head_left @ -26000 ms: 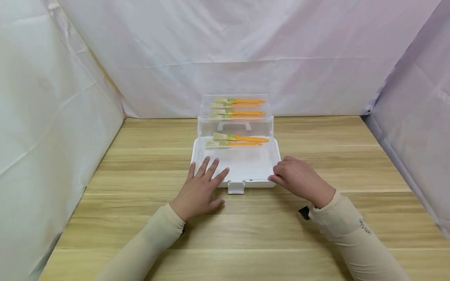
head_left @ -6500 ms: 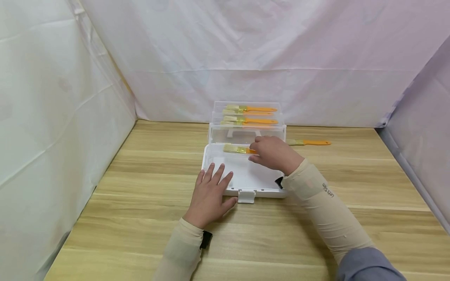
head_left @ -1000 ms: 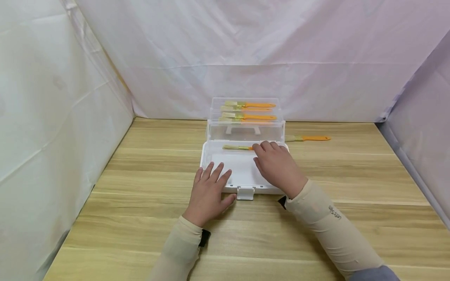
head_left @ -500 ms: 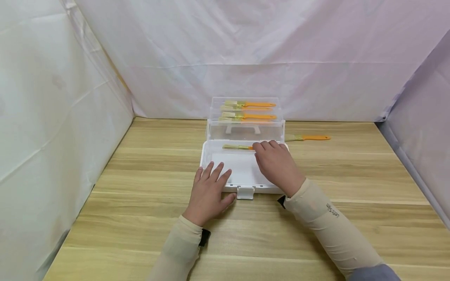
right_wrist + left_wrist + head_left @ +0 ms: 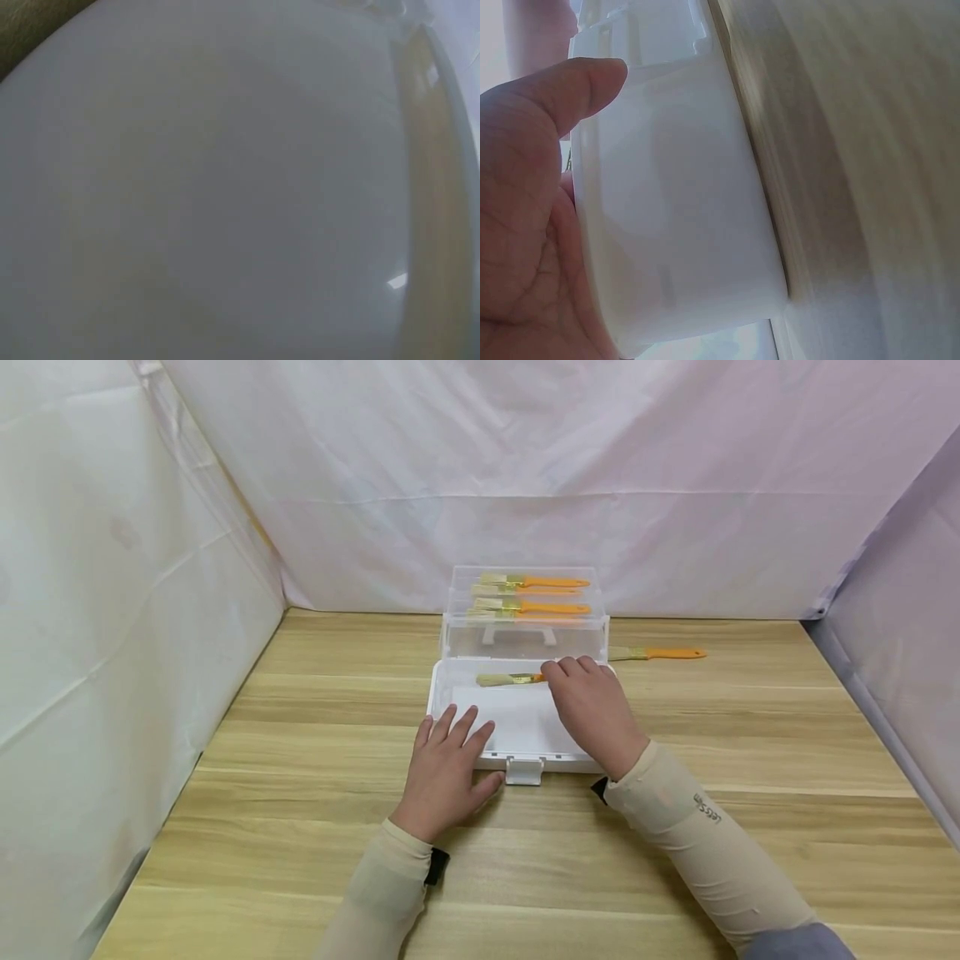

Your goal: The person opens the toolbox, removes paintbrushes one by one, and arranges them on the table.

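- An orange-handled brush [image 5: 510, 679] is held by the right hand [image 5: 596, 718], its handle pinched beneath curled fingers, over the rear part of an open white box [image 5: 517, 718]; the bristles are pointed to the left.
- The exact placing of the right thumb cannot be told, as it is hidden in the head view, and the right wrist view is filled by a pale, blurred surface.
- The left hand [image 5: 444, 777] is laid across the box's front left edge with fingers spread; in the left wrist view its thumb is seen against the front wall, just beside the latch [image 5: 524, 771].
- More orange-handled brushes [image 5: 551, 607] are lined up crosswise in the raised clear tiers [image 5: 596, 597] at the back of the box.
- Another brush [image 5: 667, 653] is seen lying on the wood-grain table [image 5: 300, 735], to the right of the box, its bristle end partly hidden.
- Both forearms are covered by beige sleeves [image 5: 697, 835], and the scene is enclosed by pale cloth [image 5: 525, 443].
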`<control>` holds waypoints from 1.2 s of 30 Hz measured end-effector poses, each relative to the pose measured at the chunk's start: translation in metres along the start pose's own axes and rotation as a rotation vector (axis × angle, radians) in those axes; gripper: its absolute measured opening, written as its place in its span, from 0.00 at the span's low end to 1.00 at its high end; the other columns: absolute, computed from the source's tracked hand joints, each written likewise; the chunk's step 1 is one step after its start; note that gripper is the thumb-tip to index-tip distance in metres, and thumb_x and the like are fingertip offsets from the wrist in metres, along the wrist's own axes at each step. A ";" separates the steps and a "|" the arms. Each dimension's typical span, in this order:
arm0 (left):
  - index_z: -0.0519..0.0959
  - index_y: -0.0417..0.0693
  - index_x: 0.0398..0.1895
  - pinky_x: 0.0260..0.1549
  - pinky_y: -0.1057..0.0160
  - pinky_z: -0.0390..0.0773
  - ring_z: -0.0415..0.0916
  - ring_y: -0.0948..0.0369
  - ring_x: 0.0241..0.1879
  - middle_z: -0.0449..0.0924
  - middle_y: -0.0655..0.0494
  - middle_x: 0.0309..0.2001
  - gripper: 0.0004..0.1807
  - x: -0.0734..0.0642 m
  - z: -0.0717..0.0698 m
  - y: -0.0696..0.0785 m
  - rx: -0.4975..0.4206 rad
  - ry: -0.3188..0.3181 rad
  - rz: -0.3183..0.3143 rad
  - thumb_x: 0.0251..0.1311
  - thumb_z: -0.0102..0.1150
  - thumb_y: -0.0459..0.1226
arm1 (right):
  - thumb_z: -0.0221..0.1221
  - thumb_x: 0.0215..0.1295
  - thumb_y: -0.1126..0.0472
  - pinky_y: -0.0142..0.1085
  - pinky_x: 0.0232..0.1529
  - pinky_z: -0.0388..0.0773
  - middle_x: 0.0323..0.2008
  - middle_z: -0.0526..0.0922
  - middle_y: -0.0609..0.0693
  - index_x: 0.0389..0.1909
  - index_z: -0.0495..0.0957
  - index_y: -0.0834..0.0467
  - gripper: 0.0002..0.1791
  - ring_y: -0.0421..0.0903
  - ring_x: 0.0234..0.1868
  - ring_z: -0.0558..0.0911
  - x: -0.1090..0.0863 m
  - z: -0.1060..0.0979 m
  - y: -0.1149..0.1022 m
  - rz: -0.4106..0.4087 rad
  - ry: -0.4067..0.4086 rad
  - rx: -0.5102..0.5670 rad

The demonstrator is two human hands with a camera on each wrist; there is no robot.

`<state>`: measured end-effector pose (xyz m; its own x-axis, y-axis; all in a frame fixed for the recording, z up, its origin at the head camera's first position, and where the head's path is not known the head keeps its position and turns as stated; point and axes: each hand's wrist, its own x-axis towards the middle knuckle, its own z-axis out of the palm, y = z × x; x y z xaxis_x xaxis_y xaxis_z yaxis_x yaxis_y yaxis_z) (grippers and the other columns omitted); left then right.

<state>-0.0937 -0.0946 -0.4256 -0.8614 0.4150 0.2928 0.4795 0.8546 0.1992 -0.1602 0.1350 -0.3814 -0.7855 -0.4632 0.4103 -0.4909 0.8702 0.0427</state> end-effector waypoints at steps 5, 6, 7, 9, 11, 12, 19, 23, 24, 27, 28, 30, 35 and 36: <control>0.77 0.49 0.64 0.68 0.39 0.51 0.56 0.44 0.72 0.69 0.46 0.68 0.35 0.000 -0.001 0.000 -0.001 -0.010 -0.010 0.56 0.66 0.56 | 0.62 0.63 0.71 0.46 0.36 0.78 0.37 0.84 0.55 0.41 0.78 0.60 0.07 0.56 0.38 0.80 0.001 0.000 0.001 -0.021 0.023 0.010; 0.77 0.49 0.64 0.68 0.39 0.52 0.56 0.44 0.72 0.69 0.46 0.68 0.35 0.000 -0.001 0.000 -0.001 -0.009 -0.010 0.56 0.66 0.56 | 0.62 0.63 0.71 0.46 0.36 0.79 0.37 0.84 0.55 0.40 0.78 0.60 0.07 0.56 0.38 0.80 0.001 0.000 0.001 -0.027 0.024 0.013; 0.77 0.49 0.64 0.68 0.39 0.52 0.57 0.44 0.72 0.69 0.45 0.68 0.35 0.000 -0.001 0.000 -0.002 -0.008 -0.011 0.56 0.66 0.56 | 0.62 0.63 0.70 0.46 0.35 0.79 0.36 0.84 0.55 0.40 0.77 0.60 0.06 0.56 0.38 0.80 0.002 -0.001 0.001 -0.031 0.025 0.016; 0.77 0.49 0.64 0.67 0.38 0.52 0.57 0.43 0.72 0.69 0.45 0.68 0.35 0.000 -0.001 0.000 -0.003 -0.005 -0.012 0.55 0.66 0.56 | 0.63 0.64 0.69 0.46 0.34 0.79 0.35 0.84 0.56 0.39 0.77 0.60 0.05 0.56 0.37 0.81 0.002 -0.002 0.001 -0.041 0.026 0.024; 0.77 0.49 0.64 0.67 0.38 0.52 0.57 0.43 0.72 0.70 0.45 0.68 0.35 0.000 -0.001 0.000 -0.004 -0.002 -0.011 0.55 0.67 0.56 | 0.63 0.64 0.68 0.46 0.33 0.79 0.34 0.84 0.56 0.37 0.77 0.60 0.04 0.56 0.36 0.81 0.003 -0.003 0.002 -0.047 0.021 0.032; 0.77 0.49 0.64 0.67 0.39 0.52 0.57 0.44 0.72 0.69 0.45 0.68 0.35 0.000 0.000 0.000 -0.003 -0.003 -0.011 0.55 0.67 0.56 | 0.62 0.64 0.68 0.46 0.33 0.79 0.34 0.84 0.56 0.37 0.77 0.61 0.04 0.56 0.35 0.81 0.003 -0.004 0.002 -0.049 0.016 0.035; 0.77 0.49 0.64 0.68 0.39 0.52 0.57 0.44 0.72 0.69 0.46 0.68 0.35 0.000 0.000 0.000 -0.003 0.001 -0.009 0.55 0.67 0.56 | 0.62 0.66 0.68 0.44 0.30 0.79 0.32 0.82 0.55 0.36 0.77 0.61 0.03 0.55 0.33 0.79 0.007 -0.015 0.000 -0.013 -0.094 0.048; 0.77 0.50 0.64 0.68 0.39 0.52 0.57 0.44 0.72 0.69 0.46 0.69 0.35 0.000 0.000 0.000 -0.001 0.000 -0.008 0.55 0.67 0.56 | 0.61 0.67 0.67 0.43 0.30 0.78 0.30 0.81 0.54 0.36 0.77 0.60 0.02 0.55 0.33 0.78 0.011 -0.022 -0.002 0.021 -0.167 0.059; 0.77 0.50 0.64 0.68 0.39 0.52 0.57 0.44 0.72 0.69 0.46 0.69 0.35 0.000 -0.001 0.000 -0.002 -0.001 -0.009 0.56 0.66 0.56 | 0.61 0.67 0.66 0.43 0.30 0.78 0.30 0.80 0.54 0.36 0.77 0.60 0.02 0.55 0.33 0.77 0.011 -0.024 -0.003 0.029 -0.182 0.061; 0.77 0.50 0.64 0.67 0.38 0.53 0.57 0.43 0.71 0.70 0.46 0.68 0.35 0.000 -0.001 0.000 -0.005 0.001 -0.009 0.56 0.66 0.56 | 0.62 0.67 0.66 0.43 0.29 0.78 0.29 0.80 0.53 0.36 0.77 0.59 0.02 0.54 0.32 0.77 0.013 -0.027 -0.004 0.041 -0.212 0.063; 0.77 0.50 0.64 0.67 0.38 0.53 0.58 0.43 0.71 0.70 0.46 0.68 0.35 0.000 -0.001 0.001 -0.007 0.002 -0.009 0.56 0.66 0.56 | 0.62 0.67 0.66 0.42 0.28 0.78 0.30 0.80 0.53 0.36 0.77 0.59 0.02 0.54 0.32 0.77 0.013 -0.028 -0.004 0.044 -0.218 0.062; 0.78 0.50 0.63 0.67 0.38 0.53 0.58 0.43 0.71 0.70 0.46 0.68 0.35 0.000 -0.002 0.001 -0.013 0.000 -0.010 0.55 0.66 0.57 | 0.62 0.66 0.66 0.42 0.28 0.78 0.30 0.80 0.53 0.37 0.77 0.59 0.03 0.54 0.31 0.77 0.014 -0.029 -0.004 0.046 -0.226 0.060; 0.77 0.50 0.63 0.67 0.38 0.52 0.57 0.43 0.71 0.70 0.46 0.68 0.35 0.000 -0.004 0.002 -0.023 -0.009 -0.013 0.55 0.66 0.57 | 0.62 0.66 0.67 0.43 0.27 0.78 0.31 0.80 0.54 0.37 0.77 0.60 0.03 0.54 0.31 0.77 0.014 -0.029 -0.004 0.046 -0.234 0.053; 0.78 0.50 0.63 0.67 0.38 0.52 0.58 0.43 0.71 0.70 0.46 0.68 0.35 0.000 -0.004 0.002 -0.020 -0.008 -0.013 0.55 0.66 0.57 | 0.62 0.66 0.67 0.43 0.27 0.78 0.31 0.80 0.54 0.37 0.77 0.60 0.03 0.54 0.31 0.77 0.014 -0.029 -0.004 0.046 -0.233 0.053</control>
<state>-0.0920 -0.0936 -0.4217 -0.8689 0.4063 0.2827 0.4714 0.8536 0.2219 -0.1576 0.1298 -0.3495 -0.8701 -0.4552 0.1890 -0.4671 0.8840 -0.0213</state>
